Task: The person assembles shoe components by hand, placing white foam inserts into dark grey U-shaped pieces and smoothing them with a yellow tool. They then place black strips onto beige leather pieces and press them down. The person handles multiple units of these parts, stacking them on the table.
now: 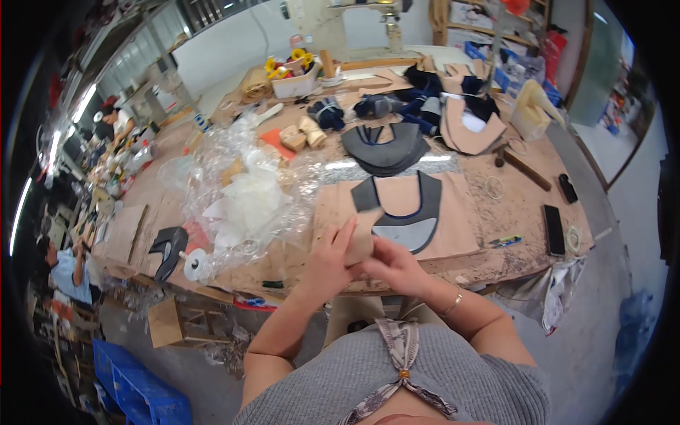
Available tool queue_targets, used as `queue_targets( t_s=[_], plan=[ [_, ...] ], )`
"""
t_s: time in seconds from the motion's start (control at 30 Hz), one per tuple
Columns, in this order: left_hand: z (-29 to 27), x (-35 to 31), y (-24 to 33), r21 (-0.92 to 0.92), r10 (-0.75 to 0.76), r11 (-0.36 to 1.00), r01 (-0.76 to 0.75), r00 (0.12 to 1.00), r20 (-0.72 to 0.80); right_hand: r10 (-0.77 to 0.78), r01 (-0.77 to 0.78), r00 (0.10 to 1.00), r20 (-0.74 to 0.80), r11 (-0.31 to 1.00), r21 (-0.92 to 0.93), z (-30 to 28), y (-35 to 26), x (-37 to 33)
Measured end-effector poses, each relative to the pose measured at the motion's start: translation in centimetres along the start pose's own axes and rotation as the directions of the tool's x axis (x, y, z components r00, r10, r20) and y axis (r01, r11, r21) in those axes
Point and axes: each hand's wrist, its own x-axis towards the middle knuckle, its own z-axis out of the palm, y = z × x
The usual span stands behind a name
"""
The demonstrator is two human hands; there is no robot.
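My left hand [330, 256] and my right hand [397, 265] are together at the front of the workbench. Both grip a small tan leather-like piece [363, 237], which stands bent between them. Its lower part is hidden by my fingers. Just beyond my hands, a dark grey U-shaped shoe-upper piece [428, 198] lies on a tan sheet [459, 225], its two ends pointing away from me. A light grey curved panel [411, 234] fills part of its near bend. Farther back sits a stack of similar dark grey U-shaped pieces [386, 152].
Crumpled clear plastic with white pieces [258, 202] covers the left. A hammer [528, 170], black phone [554, 229] and small cutter [505, 241] lie right. Tied dark bundles [327, 113] and a white bin [296, 83] stand behind. Two people work far left; blue crates [138, 382] stand below.
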Motion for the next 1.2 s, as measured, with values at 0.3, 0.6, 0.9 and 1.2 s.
queue_targets(
  t_s=[0.3, 0.6, 0.9, 1.2],
  plan=[
    [7.7, 6.8, 0.2, 0.15, 0.527, 0.842, -0.518, 0.85, -0.02, -0.16, 0.389, 0.746, -0.647, 0.892, 0.229, -19.5, -4.3, 2.2],
    [11.9, 4.3, -0.2, 0.301, 0.218, 0.864, -0.404, 0.838, 0.5, -0.555, -0.566, 0.576, -0.601, 0.26, -0.782, -26.9, 4.7, -6.9],
    [12.6, 2.8, -0.9, 0.322, 0.395, 0.822, -0.471, 0.877, 0.274, -0.186, -0.406, 0.824, -0.535, 0.464, -0.787, -23.4, 3.9, -3.3],
    [12.3, 2.7, -0.7, 0.305, 0.407, 0.826, -0.474, 0.876, 0.26, -0.005, -0.407, 0.774, -0.633, 0.762, -0.503, -25.4, 4.2, -3.5]
  ],
)
